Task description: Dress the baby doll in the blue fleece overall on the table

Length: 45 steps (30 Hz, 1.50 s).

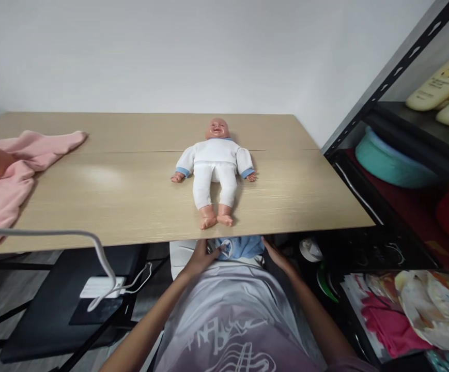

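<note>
below the table (pixel 131 217), left hand (pixel 200 258) and right hand (pixel 275 256) on blue cloth (pixel 244 247)

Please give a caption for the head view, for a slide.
Left hand and right hand touch a blue garment at the table edge, near a doll in white.

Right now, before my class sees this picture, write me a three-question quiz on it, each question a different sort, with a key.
1. True or false: the doll lies face up on the table.
2. Where is the pink cloth? A the table's left end; B over the doll; C under the table.
3. Fill in: below the table's near edge, the left hand and right hand touch a ___ garment.
Key: 1 true; 2 A; 3 blue.
</note>
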Each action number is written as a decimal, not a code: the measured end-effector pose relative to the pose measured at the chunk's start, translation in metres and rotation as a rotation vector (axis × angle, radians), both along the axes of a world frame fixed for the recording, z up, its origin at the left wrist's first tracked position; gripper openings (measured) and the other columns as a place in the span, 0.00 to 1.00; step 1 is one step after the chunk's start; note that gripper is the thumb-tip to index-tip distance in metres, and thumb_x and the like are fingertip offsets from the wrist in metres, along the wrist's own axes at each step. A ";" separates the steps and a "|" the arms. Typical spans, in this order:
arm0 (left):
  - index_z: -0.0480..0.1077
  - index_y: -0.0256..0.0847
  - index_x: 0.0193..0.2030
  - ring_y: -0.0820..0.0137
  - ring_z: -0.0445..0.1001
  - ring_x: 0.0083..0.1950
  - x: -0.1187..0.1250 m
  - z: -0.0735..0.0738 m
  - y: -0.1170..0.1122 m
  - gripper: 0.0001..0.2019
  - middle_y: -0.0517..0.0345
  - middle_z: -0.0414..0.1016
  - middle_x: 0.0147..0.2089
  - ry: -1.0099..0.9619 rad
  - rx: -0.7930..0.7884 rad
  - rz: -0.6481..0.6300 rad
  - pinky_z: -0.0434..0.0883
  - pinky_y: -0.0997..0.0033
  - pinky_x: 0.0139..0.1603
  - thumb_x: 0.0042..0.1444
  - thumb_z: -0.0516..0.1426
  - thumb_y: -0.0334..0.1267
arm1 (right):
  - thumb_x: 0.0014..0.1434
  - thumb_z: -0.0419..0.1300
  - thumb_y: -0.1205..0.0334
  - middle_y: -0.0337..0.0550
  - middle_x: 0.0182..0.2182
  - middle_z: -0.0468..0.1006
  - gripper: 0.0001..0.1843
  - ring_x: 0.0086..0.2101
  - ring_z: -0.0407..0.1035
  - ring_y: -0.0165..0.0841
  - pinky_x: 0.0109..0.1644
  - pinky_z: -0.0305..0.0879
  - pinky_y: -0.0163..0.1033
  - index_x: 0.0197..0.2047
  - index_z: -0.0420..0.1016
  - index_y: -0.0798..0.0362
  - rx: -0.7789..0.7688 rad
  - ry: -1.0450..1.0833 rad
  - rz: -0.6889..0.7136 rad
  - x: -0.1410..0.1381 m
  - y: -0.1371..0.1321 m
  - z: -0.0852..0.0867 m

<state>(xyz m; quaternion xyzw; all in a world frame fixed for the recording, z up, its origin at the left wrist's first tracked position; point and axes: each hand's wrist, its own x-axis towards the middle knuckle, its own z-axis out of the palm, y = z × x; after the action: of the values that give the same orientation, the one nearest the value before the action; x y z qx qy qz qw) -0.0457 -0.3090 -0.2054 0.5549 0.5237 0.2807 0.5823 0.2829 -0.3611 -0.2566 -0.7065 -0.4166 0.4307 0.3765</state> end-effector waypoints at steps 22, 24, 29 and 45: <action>0.75 0.57 0.69 0.45 0.72 0.78 -0.076 0.186 -0.004 0.23 0.50 0.75 0.77 0.037 0.330 -0.519 0.71 0.44 0.80 0.70 0.70 0.53 | 0.78 0.64 0.56 0.48 0.50 0.86 0.11 0.51 0.82 0.45 0.60 0.82 0.52 0.56 0.88 0.42 0.961 -0.140 0.477 -0.044 0.004 0.254; 0.71 0.59 0.75 0.42 0.69 0.81 -0.054 0.200 0.021 0.35 0.49 0.71 0.80 -0.063 0.470 -0.420 0.68 0.41 0.84 0.65 0.74 0.53 | 0.77 0.65 0.55 0.49 0.51 0.86 0.11 0.52 0.82 0.46 0.64 0.81 0.56 0.56 0.88 0.42 1.041 -0.202 0.460 -0.054 0.036 0.279; 0.75 0.56 0.66 0.55 0.82 0.63 0.002 0.248 0.096 0.35 0.55 0.81 0.63 -0.403 0.691 -0.194 0.81 0.58 0.66 0.55 0.82 0.50 | 0.71 0.66 0.61 0.48 0.58 0.84 0.17 0.60 0.79 0.48 0.72 0.77 0.59 0.60 0.87 0.42 1.203 -0.229 0.459 -0.059 0.111 0.316; 0.79 0.49 0.49 0.46 0.75 0.74 0.029 0.320 0.245 0.32 0.53 0.75 0.58 -0.268 1.277 0.220 0.80 0.41 0.74 0.65 0.66 0.78 | 0.72 0.66 0.28 0.39 0.41 0.76 0.36 0.42 0.77 0.39 0.53 0.83 0.50 0.70 0.76 0.44 1.092 0.010 0.732 -0.046 0.240 0.376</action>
<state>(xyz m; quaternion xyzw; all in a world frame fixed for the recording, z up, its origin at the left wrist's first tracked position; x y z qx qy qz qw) -0.0168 -0.0641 0.1141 0.6947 0.2309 0.6605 0.1668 0.2373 -0.1210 0.1196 -0.2248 -0.7869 0.2609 0.5120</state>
